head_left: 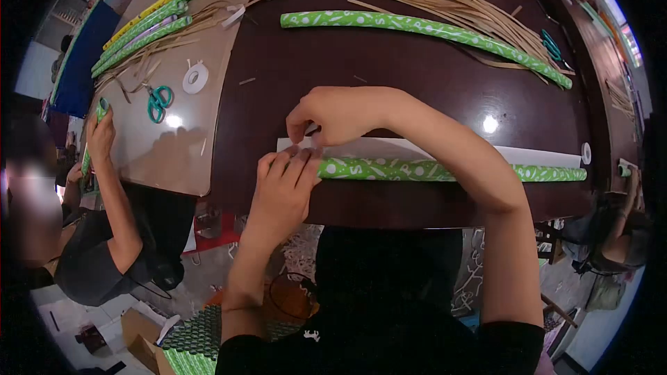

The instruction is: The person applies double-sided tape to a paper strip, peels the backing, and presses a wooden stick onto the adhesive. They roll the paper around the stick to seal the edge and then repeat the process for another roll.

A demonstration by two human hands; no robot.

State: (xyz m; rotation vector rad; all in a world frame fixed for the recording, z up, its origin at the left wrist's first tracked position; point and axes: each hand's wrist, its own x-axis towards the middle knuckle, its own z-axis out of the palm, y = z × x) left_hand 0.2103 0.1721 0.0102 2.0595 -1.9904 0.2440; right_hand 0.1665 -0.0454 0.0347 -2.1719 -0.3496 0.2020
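1. One green roll (389, 169) carries white print; I read an S among its motifs. A white emblem (310, 335) marks the black shirt (417, 347).
2. Slim and straight, the roll lies along the desk's (403, 62) near edge, white paper (382, 148) flaring behind.
3. The left hand (281, 184) covers its left end; the right hand (340, 118) curls at the paper. I can't tell either's grip.

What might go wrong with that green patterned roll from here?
Both the left hand and the right hand are at the left end of the green roll, so its unheld right end might loosen or drift crooked. The white paper strip along its far side lies under the right forearm and could crease if brushed. The small white roll by the right end might get knocked away.
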